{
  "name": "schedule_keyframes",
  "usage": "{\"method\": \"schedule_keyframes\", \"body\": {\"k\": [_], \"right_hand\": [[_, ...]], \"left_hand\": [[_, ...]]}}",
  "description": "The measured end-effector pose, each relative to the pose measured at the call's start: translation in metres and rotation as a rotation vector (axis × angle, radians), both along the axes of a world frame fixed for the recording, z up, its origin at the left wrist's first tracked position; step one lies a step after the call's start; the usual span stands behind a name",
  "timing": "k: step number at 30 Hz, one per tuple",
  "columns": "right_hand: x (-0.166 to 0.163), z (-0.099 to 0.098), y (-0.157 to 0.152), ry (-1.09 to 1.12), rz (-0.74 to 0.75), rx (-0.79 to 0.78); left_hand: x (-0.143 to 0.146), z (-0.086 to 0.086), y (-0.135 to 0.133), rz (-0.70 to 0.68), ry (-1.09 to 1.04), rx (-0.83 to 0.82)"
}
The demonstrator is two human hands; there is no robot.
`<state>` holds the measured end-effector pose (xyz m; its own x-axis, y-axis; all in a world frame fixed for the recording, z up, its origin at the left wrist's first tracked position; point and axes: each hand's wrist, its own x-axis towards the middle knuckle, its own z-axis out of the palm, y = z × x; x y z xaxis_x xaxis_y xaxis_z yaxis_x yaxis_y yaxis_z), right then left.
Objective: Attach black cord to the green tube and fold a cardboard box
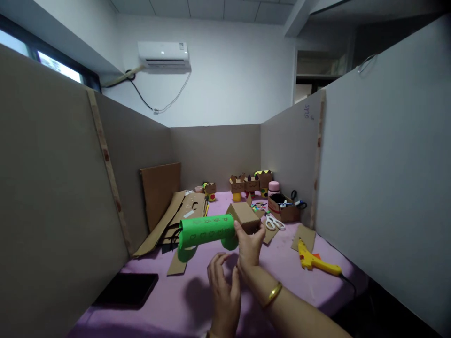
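My right hand point(251, 244) grips a green paper-tube animal by its brown cardboard box head point(243, 215), thumb on the near side. The animal's green tube body point(206, 231) extends to the left above the table, with drawn stars and hearts on it and short green tube legs beneath. Black strands stick out at its left end. Just below, my left hand point(224, 288) is open, fingers loosely bent and thumb apart, holding nothing. Its fingertips are close to my right wrist; whether they touch is unclear.
A yellow glue gun point(317, 264) lies at right on the pink tablecloth point(282, 291). White scissors point(274, 222) rest near a cardboard box of tools point(284, 213). A black tablet point(126, 291) lies front left, cardboard sheets point(160, 199) behind. Several cardboard-headed figures point(244, 184) stand at the back.
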<state>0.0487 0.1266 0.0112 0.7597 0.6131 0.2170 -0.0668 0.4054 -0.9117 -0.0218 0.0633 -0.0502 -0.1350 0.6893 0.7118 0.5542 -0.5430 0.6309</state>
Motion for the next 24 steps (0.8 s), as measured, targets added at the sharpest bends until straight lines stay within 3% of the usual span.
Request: {"method": "schedule_keyframes", "body": {"k": [5, 10, 18, 24], "right_hand": [[0.022, -0.005, 0.034, -0.039, -0.184, -0.085], [0.028, -0.002, 0.073, -0.101, -0.303, -0.151], [0.013, -0.018, 0.102, -0.195, -0.353, -0.201], [0.008, -0.034, 0.105, -0.248, -0.313, -0.162]], "left_hand": [[0.002, -0.003, 0.005, -0.159, 0.021, -0.131], [-0.004, -0.014, 0.012, -0.218, 0.014, -0.258], [-0.020, -0.031, 0.026, -0.327, -0.106, -0.408], [-0.020, -0.028, 0.037, -0.377, -0.177, -0.456]]}}
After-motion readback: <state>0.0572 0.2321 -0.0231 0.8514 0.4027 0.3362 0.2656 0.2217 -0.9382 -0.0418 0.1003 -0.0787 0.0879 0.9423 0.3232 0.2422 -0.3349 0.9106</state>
